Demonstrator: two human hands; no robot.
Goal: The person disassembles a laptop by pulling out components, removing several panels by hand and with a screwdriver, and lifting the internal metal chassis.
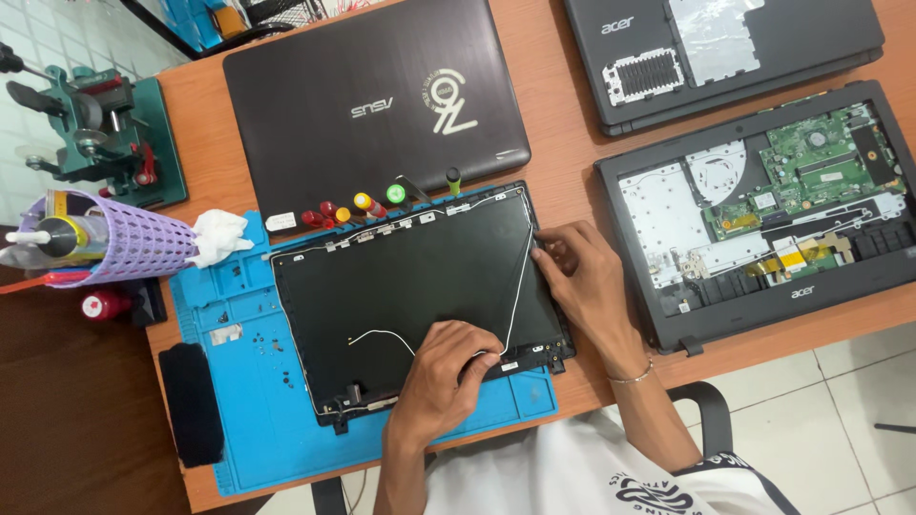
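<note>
The lid [410,286], a black laptop screen back cover, lies flat on the blue mat [248,420] in the middle of the surface [572,153]. A thin white cable [520,277] runs down the lid's right side and curls across its lower part. My left hand [448,377] rests on the lid's lower right area, fingers bent and pressed down on the cable near the bottom edge. My right hand [582,277] sits at the lid's right edge, fingers curled together against the rim; I cannot tell whether they pinch anything.

Just above the lid, a row of screwdrivers [348,210] with red, yellow and green handles lies against a closed dark laptop [372,105]. Right of the lid, an opened laptop [763,210] shows its green board, and above that another black laptop base [725,48] lies underside up. Left of the lid, past the mat, a purple basket [124,238] lies on its side with a white tissue [219,236] beside it, and a green clamp stand [105,133] sits behind it. A black pad [191,401] lies at the mat's left edge.
</note>
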